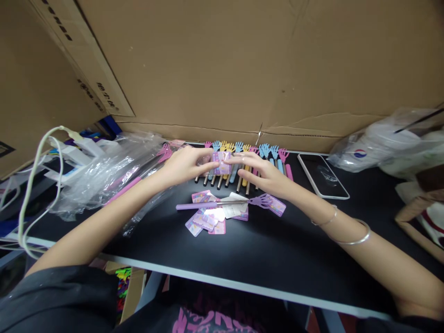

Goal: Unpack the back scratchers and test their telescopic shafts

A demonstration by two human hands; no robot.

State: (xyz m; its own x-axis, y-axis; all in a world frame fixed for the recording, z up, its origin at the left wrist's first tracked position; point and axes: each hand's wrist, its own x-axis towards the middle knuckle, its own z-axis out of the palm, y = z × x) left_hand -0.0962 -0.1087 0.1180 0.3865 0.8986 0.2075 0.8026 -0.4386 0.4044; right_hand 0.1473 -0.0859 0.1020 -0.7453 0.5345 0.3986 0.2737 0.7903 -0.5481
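Note:
A small purple printed card (222, 163), shiny as if under clear film, is pinched between the thumb and fingers of my left hand (185, 164). My right hand (262, 172) has its fingers stretched out at the card's right edge; whether they touch it I cannot tell. Beneath both hands, a purple back scratcher (197, 206) with a hand-shaped head lies across a loose pile of printed cards (204, 219). Behind the hands runs a row of back scratchers (274, 152) in pink, blue and yellow, partly covered by my fingers.
Clear plastic bags (100, 175) with a pink back scratcher (125, 189) lie at left, beside a white cable (29, 208). A phone (322, 175) rests at right, near a bagged cup (360, 152). A cardboard wall (222, 69) closes off the black table's (243, 259) back.

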